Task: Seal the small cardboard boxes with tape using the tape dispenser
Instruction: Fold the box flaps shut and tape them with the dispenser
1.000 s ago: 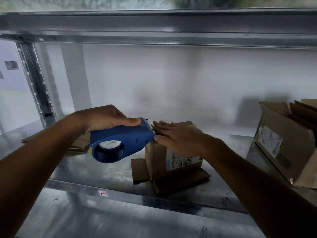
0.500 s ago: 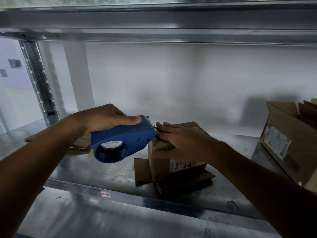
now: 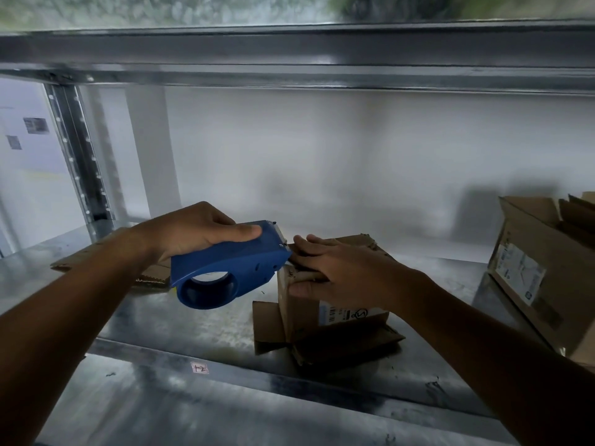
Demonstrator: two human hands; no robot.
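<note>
Head view: in the middle of the frame a small cardboard box (image 3: 302,304) stands on a metal shelf (image 3: 193,323), on top of a flattened piece of cardboard (image 3: 338,346). The right hand (image 3: 341,272) lies on its top, grip spread, fingers flat on the flaps and thumb against the near face. Left of centre, the left hand (image 3: 193,233) has its grip curled round a blue tape dispenser (image 3: 225,268), whose toothed nose meets the box's upper left edge at the right fingertips.

The step looks like starting the tape strip. To do it well, stick the tape end down on the side face first. Then draw the dispenser straight along the seam, with the flaps pressed level and the fingers moving clear of the blade.

An open larger carton (image 3: 541,268) sits at the right edge.
</note>
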